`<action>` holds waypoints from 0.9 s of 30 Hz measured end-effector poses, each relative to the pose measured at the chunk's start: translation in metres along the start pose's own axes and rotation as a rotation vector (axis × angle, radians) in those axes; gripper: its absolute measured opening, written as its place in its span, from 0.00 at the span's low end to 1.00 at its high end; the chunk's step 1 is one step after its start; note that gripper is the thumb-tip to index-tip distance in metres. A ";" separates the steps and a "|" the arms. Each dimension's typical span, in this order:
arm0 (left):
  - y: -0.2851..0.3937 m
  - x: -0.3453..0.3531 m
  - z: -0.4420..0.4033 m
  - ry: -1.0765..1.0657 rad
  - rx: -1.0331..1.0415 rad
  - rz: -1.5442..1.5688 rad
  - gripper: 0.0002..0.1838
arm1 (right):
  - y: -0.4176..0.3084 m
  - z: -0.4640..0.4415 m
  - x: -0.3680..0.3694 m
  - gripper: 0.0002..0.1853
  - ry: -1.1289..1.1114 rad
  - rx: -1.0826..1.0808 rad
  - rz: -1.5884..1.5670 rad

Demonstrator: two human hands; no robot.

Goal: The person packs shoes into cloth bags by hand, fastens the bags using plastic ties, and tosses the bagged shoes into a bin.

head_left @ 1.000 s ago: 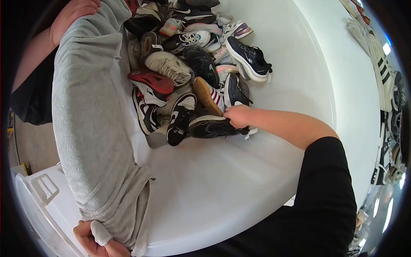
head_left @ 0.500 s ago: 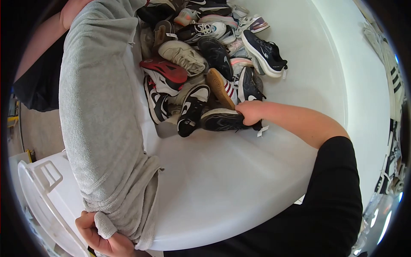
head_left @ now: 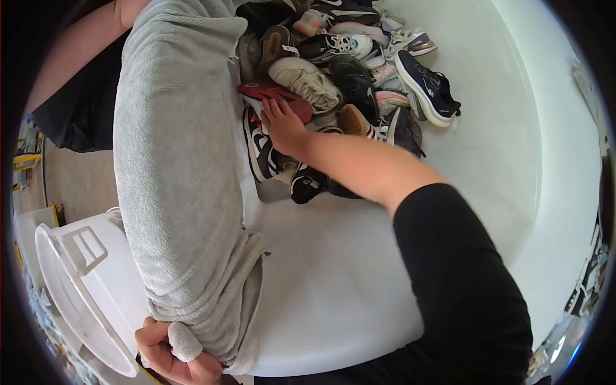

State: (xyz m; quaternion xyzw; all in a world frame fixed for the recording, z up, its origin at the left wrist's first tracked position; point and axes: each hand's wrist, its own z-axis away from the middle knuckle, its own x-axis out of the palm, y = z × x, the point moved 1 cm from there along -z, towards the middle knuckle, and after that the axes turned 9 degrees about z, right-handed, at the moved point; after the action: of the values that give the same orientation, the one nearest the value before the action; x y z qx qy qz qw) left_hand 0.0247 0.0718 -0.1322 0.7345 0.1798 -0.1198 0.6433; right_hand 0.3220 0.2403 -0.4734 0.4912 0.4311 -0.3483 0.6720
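The tub [head_left: 333,269] has a towel [head_left: 167,173] laid lengthwise over its left edge, a bucket [head_left: 119,273] outside, and shoes [head_left: 351,86] heaped toward its far end. Near that left edge, the red shoe [head_left: 299,106] slants from far left to near right, toe direction unclear. The right hand [head_left: 282,130] spreads over it, whether clamped I cannot tell; the left hand [head_left: 173,356] pinches the towel's near end.

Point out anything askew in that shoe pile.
The gum-soled striped sneaker and the red-soled sneaker by the right hand look askew: both lie tipped, soles showing, rather than standing upright.
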 end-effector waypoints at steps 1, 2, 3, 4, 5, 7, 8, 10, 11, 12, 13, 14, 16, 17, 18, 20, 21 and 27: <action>-0.001 0.001 -0.001 -0.006 0.000 0.002 0.03 | -0.005 -0.007 0.003 0.35 -0.026 0.014 0.048; -0.001 0.002 -0.001 0.024 -0.012 0.016 0.03 | -0.005 -0.009 0.009 0.34 -0.055 0.010 0.137; -0.001 0.002 -0.002 0.018 -0.015 0.020 0.03 | -0.004 -0.012 0.018 0.34 -0.020 0.031 0.163; 0.000 0.001 -0.002 0.007 -0.022 0.024 0.03 | -0.001 -0.016 0.027 0.35 0.009 0.052 0.187; 0.000 0.001 -0.003 -0.003 -0.030 0.031 0.03 | 0.005 -0.018 0.037 0.35 0.036 0.072 0.213; -0.001 0.001 -0.004 0.014 -0.032 0.047 0.04 | 0.028 -0.013 0.024 0.39 -0.012 0.102 0.077; -0.002 0.001 -0.004 0.022 -0.031 0.057 0.04 | 0.041 -0.012 0.006 0.40 -0.096 0.113 0.024; -0.002 0.001 -0.005 0.019 -0.032 0.043 0.04 | 0.063 -0.007 -0.016 0.34 -0.138 0.162 -0.056; -0.001 0.001 -0.004 0.018 -0.036 0.035 0.04 | 0.080 -0.006 -0.023 0.33 -0.257 0.229 -0.283; -0.001 0.001 -0.004 0.022 -0.039 0.042 0.04 | 0.101 -0.005 -0.031 0.32 -0.378 0.296 -0.510; -0.002 0.002 -0.004 0.027 -0.041 0.051 0.04 | 0.123 -0.004 -0.032 0.30 -0.495 0.364 -0.736; -0.002 0.003 -0.004 0.032 -0.041 0.060 0.04 | 0.149 -0.005 -0.016 0.28 -0.514 0.242 -0.662; 0.000 0.003 -0.004 0.027 -0.045 0.051 0.04 | 0.192 0.029 0.009 0.25 -0.650 0.316 -0.900; 0.001 0.005 -0.005 0.023 -0.044 0.051 0.04 | 0.205 0.053 0.011 0.25 -0.755 0.519 -1.214; 0.002 0.005 -0.005 0.023 -0.038 0.051 0.04 | 0.206 0.072 -0.001 0.25 -0.816 0.520 -1.078; -0.001 0.003 -0.005 0.024 -0.019 0.052 0.04 | 0.204 0.110 0.009 0.22 -0.817 0.468 -0.935; -0.003 0.001 -0.004 0.020 -0.009 0.050 0.04 | 0.197 0.129 0.041 0.21 -0.763 0.417 -0.928; -0.005 -0.001 -0.004 0.011 -0.009 0.054 0.04 | 0.191 0.164 0.077 0.29 -0.552 0.472 -1.041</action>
State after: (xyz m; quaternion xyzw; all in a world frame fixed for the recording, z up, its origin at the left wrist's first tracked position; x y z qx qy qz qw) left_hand 0.0214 0.0759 -0.1361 0.7369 0.1637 -0.0974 0.6486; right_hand 0.5609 0.1321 -0.4517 0.2442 0.3360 -0.8289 0.3746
